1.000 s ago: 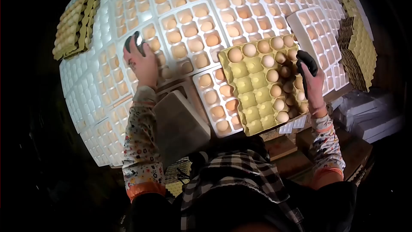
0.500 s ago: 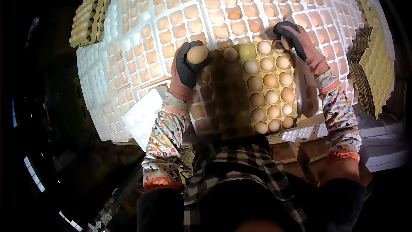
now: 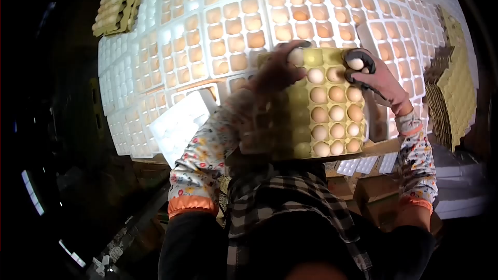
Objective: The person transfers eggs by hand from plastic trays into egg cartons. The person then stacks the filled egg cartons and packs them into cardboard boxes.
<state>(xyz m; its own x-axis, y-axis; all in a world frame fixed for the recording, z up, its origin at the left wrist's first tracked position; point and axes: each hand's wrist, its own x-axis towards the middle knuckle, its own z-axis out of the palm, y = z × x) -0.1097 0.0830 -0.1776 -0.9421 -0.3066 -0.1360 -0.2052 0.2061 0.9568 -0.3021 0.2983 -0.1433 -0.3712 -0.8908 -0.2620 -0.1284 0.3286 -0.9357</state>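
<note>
Egg (image 3: pixel 295 57) in the left hand (image 3: pixel 276 74), fingers and thumb closed about it, at the far edge of the egg tray (image 3: pixel 313 57), just left of two bare cells! Blur hides which way its long axis points, and whether it touches the tray I cannot tell. Over at the far right corner, the right hand (image 3: pixel 377 77) is curled tight on a second egg (image 3: pixel 355 64), those same cells lying to its left: left hand nearer one, right hand nearer the other, with seated eggs (image 3: pixel 336 113) ranked down to the near edge
</note>
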